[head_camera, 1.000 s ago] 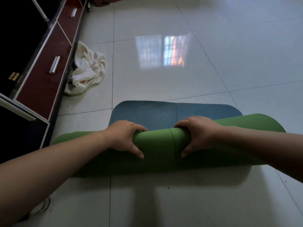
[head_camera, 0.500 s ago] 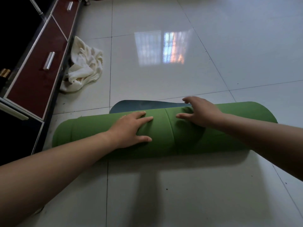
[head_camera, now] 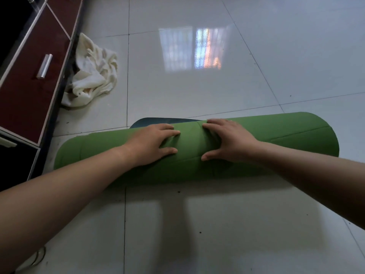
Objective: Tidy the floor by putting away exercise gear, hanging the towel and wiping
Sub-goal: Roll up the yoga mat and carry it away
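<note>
1. Left hand [head_camera: 152, 143] and right hand [head_camera: 227, 141] press flat on the mat [head_camera: 276, 143], fingers extended, grasping nothing.
2. The rolled mat lies under both palms.
3. Towel [head_camera: 92, 76] lies crumpled beyond the left hand, beside the cabinet [head_camera: 29, 80].

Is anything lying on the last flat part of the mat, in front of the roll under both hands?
Nothing visible does. The flat end beyond the mat roll is bare; the towel lies apart, far left by the cabinet.
</note>
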`<state>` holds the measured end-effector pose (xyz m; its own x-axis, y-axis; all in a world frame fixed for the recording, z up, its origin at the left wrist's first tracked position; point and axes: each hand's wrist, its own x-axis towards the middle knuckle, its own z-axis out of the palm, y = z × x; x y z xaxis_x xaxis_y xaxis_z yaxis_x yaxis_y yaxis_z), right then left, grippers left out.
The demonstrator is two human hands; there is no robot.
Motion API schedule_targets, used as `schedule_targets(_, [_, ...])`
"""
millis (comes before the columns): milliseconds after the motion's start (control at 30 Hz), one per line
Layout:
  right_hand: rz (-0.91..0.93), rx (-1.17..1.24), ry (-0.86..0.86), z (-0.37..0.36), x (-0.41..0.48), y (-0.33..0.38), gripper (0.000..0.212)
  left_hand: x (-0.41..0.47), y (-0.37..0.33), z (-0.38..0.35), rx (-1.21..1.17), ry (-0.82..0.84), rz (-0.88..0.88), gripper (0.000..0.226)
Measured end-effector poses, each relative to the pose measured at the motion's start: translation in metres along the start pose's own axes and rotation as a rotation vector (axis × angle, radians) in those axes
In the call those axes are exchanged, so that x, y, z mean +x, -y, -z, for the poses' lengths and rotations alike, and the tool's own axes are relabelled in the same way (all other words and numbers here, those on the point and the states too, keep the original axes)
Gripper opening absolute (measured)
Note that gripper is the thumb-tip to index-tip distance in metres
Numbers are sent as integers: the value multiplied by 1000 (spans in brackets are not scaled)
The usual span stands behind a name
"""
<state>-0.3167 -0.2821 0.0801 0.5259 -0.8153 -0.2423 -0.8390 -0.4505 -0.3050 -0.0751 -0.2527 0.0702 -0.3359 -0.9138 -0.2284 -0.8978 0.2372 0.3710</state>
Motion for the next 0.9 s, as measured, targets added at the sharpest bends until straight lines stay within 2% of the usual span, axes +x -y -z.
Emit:
schedule_targets(67, [-73, 118, -92, 3, 8, -2, 93, 1, -2, -2, -7, -32, -6, 62])
schedule_targets(133, [-161, 218, -202, 5, 16, -4, 86, 2, -5, -4, 39, -56, -19, 72])
schedule_targets(233, [-166, 203, -280, 5, 26, -4, 76, 5, -5, -4, 110, -60, -15, 93])
schedule_targets(300, [-88, 128, -235, 1, 25, -2, 78, 9, -2, -4, 78, -58, -5, 96])
schedule_targets(433, [27, -112, -24, -11, 17, -2, 110, 21, 7, 0, 11, -12, 14, 95])
schedule_targets(500, [33, -164, 2, -13, 20, -7, 119, 26, 9, 0, 10, -4, 19, 94])
schedule_targets(667, [37, -114, -2, -7, 32, -14, 119, 28, 11, -4, 84, -71, 33, 93])
schedule_targets(900, [35, -138, 86, -4, 45, -16, 130, 32, 17, -1, 133, 27, 65, 122])
